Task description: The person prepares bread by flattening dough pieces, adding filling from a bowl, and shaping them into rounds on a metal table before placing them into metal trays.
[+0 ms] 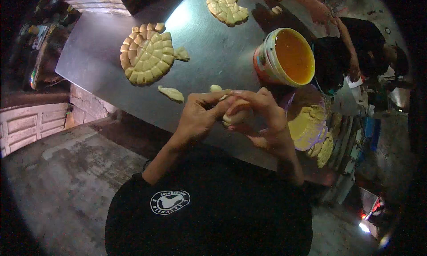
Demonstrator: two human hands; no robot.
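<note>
My left hand (202, 114) and my right hand (269, 118) meet over the near edge of the metal table, fingers closed. Between them they grip a small rounded piece (238, 113), pale below and orange-brown on one side; its kind does not show clearly, and fingers cover part of it. Just beyond the fingertips lies a small pale lump (215, 88). To the left rests a longer pale piece (171, 94). Farther off, a rounded cluster of pale yellow and tan chunks (149, 56) lies fitted together on the metal. A similar smaller cluster (227, 9) sits at the far side.
A bucket (284, 57) of orange liquid stands right of my hands. Beside it, a purple-rimmed basin (307, 122) holds yellow matter, with yellowish pieces (324, 149) near it. Another person's arm (311, 7) reaches over the far right of the metal table (100, 45).
</note>
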